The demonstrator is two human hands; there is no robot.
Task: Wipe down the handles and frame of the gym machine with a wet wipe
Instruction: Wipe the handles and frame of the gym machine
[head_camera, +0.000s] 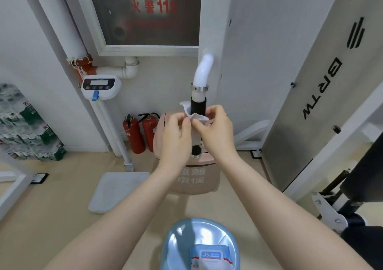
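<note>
A gym machine handle (198, 106) stands in front of me: a black grip below a metal collar and a curved white tube (203, 71). A white wet wipe (194, 115) is stretched between both hands right in front of the black grip. My left hand (176, 133) pinches the wipe's left side. My right hand (215, 131) pinches its right side. Thumbs and fingertips of both hands meet at the wipe. The lower part of the grip is hidden behind my hands. The machine's grey panel (323, 95) with white frame bars rises at the right.
A wipe pack (210, 256) lies on a blue round stool (182, 240) at the bottom. A pink bin (196, 178) stands behind the handle. Two red fire extinguishers (141, 133), a weighing scale (101, 85) with its platform (118, 191), and stacked bottle packs (24, 124) fill the left.
</note>
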